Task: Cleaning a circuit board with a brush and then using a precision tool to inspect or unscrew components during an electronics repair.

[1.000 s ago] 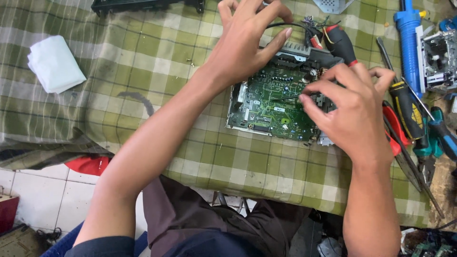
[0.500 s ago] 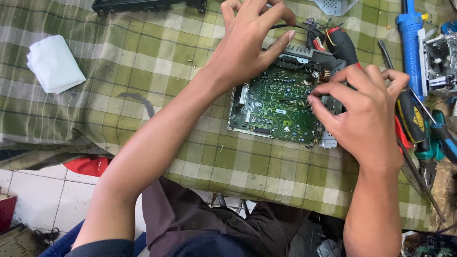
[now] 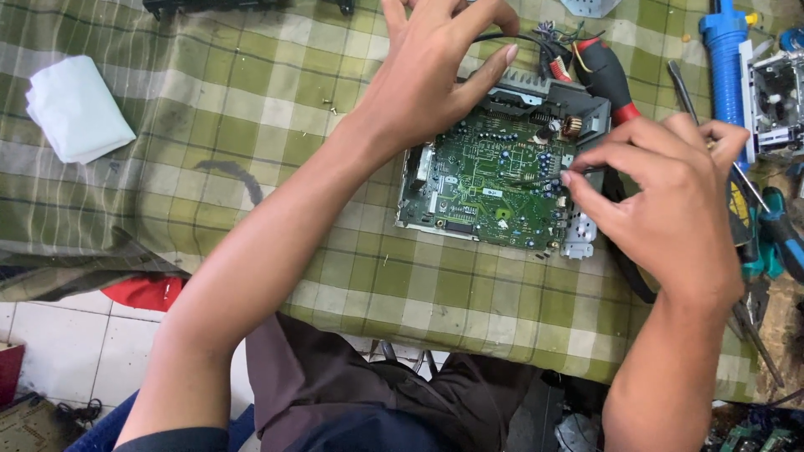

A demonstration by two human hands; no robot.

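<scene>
While the left hand point(image 3: 435, 75) lies spread over the far edge of the grey metal chassis point(image 3: 578, 113), its fingers splayed wide and pressing down rather than gripping anything, the green printed circuit board point(image 3: 490, 180) sits face-up inside that chassis near the middle of the green-and-cream checked cloth point(image 3: 251, 125); the flat, braced pose looks meant to keep the unit from sliding. On the near-right side the right hand point(image 3: 670, 201) is curled, thumb and forefinger pinched close on a thin dark probe-like tool point(image 3: 544, 178) whose tip rests on the board among small blue capacitors; what kind of tool it is I cannot tell. That fine pinch suits careful work on a small spot. The shallow chassis acts as the only real container here, holding the board, a copper-wound coil point(image 3: 573, 126) and a bundle of coloured wires point(image 3: 557, 38) at its far corner. Just beside it lies a red-and-black screwdriver handle point(image 3: 607, 75), within easy reach of the working hand. Further right a blue cylindrical suction tool point(image 3: 725, 50) and teal-handled pliers point(image 3: 775, 230) rest on the cloth. Well apart to the left sits a folded white cloth pad point(image 3: 75, 109)
</scene>
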